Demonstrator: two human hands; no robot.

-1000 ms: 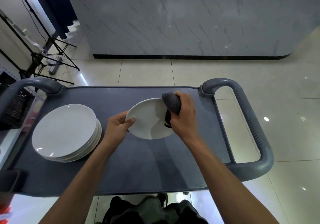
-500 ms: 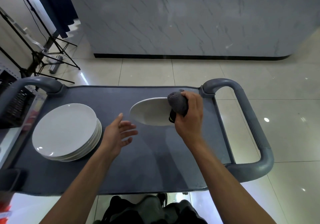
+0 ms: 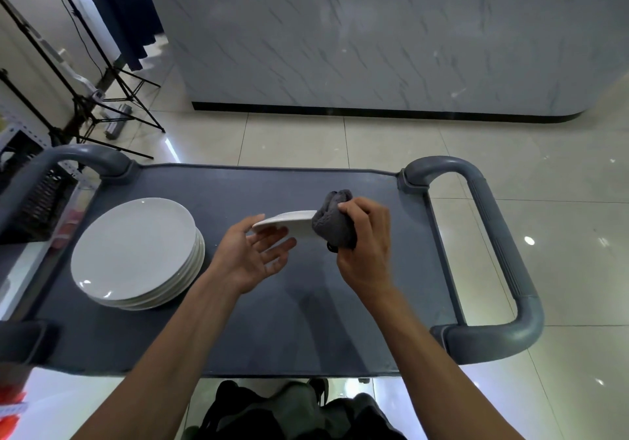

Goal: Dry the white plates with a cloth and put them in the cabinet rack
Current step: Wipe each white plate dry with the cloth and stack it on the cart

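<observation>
White plate (image 3: pixel 289 219): glossy, plain, unmarked; held nearly edge-on above the middle of the cart top, tilted, underside facing the camera; right end hidden in the cloth.
Grey cloth (image 3: pixel 332 219): bunched, knitted-looking, wrapped round the plate's right rim; small black bit showing beneath it.
Right hand (image 3: pixel 366 240): centre-right of frame; fingers curled tight round the cloth, pinching the plate rim through it.
Left hand (image 3: pixel 253 255): centre of frame, palm up, fingers spread wide and relaxed; fingertips just under the plate's left edge, contact hard to tell.
Plate stack (image 3: pixel 136 250): left-centre of frame, several matching white plates lying flat on the cart, well apart from the held plate.
Cart top (image 3: pixel 272 330): dark grey, matte; rounded grey handle (image 3: pixel 503 255) at right, another at upper left.
Writing: none readable on plate, cloth or cart.
Surroundings: marble-patterned counter (image 3: pixel 374 38) across the top of frame, black tripod legs (image 3: pixel 112 99) at upper left, glossy cream floor tiles.
</observation>
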